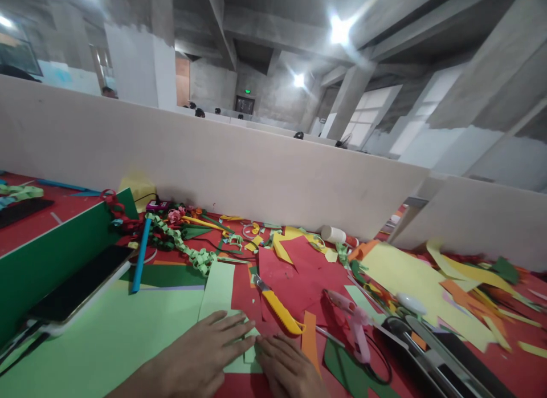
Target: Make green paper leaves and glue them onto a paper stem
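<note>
my left hand (205, 346) and right hand (286, 369) lie open, flat on the light green paper strip (220, 298), which looks thin, floppy and easily creased, best pinched at its near edge.

A light green paper strip (220, 298) lies flat on the red table, running from near the green paper chain toward the person. Its near end (partly folded, it seems) sits pressed under the left hand (205, 346) and the right hand (286, 366), fingers spread flat.
</note>
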